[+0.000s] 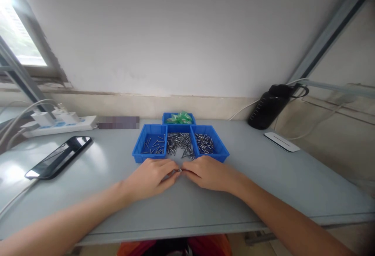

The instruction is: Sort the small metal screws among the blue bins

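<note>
Head view: my left hand (154,176) and right hand (212,173) are drawn nearly closed, fingertips pinching one small metal piece (180,170), at three o'clock from my left, nine from my right; its long axis is unreadable. Loose screws (181,140) lie at twelve o'clock, nearer my right.

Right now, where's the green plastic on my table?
In the head view, the green plastic is in the back blue tray, near the middle, just beyond the loose metal pins and close to the wall.
</note>
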Tool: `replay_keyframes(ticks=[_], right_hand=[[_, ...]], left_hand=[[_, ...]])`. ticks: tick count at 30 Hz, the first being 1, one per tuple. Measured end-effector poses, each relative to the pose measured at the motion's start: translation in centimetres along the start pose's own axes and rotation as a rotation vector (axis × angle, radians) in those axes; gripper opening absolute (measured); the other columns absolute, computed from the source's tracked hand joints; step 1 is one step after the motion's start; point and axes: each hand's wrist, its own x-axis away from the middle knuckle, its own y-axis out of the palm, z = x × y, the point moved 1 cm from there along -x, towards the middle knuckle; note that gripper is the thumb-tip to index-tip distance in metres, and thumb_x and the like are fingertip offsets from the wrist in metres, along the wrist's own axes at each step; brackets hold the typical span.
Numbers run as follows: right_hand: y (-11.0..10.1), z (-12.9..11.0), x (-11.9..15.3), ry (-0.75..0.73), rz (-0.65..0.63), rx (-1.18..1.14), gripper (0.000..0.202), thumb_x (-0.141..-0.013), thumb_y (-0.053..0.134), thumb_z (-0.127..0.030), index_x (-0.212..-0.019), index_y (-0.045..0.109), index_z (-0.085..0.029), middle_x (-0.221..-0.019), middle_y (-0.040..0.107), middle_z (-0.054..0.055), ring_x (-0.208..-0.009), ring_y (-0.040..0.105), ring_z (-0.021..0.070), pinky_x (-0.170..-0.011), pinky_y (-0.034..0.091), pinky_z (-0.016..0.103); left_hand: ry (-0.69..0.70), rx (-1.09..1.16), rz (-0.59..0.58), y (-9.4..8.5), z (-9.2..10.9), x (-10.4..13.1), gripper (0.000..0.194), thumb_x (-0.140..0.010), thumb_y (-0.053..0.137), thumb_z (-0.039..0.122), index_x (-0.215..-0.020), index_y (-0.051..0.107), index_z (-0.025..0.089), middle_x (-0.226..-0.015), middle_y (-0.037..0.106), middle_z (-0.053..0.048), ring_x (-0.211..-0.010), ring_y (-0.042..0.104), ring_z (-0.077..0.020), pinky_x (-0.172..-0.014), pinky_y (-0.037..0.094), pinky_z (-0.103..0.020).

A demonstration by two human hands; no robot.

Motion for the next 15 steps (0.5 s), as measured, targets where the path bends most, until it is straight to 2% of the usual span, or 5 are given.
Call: replay_keyframes(ticks=[8,15], right_hand=[[-0.36,0.09,0.07,0.022,0.011,0.001,0.020,-0.089,0.040,-0.025,-0.075,0.054,-0.018,-0.061,0.058,-0.002,-0.054,0.052,0.0105,-0.051,0.027,0.021],[-0.41,0.03,0.41,-0.061,0.131,-0.004,0.020,-0.091,0.038,-0.029,-0.086,0.054,-0.020,-0.067,0.062,-0.002,-0.058,0.054,0.0102,-0.054,0.030,0.021]], left_hand=[[-0.077,-0.119,-0.060,0.30,-0.52,-0.04,0.021,-0.090,0.036,0.028,-0.081,0.053,0.018,-0.062,0.057,0.001,-0.055,0.054,-0.0126,-0.051,0.034,-0.023],[-0.024,-0.114,-0.132,0.85,-0.54,-0.03,0.021,-0.090,0.037,0.025,-0.078,0.052,0.018,-0.066,0.060,0.002,-0.057,0.056,-0.0121,-0.052,0.033,-0.023]])
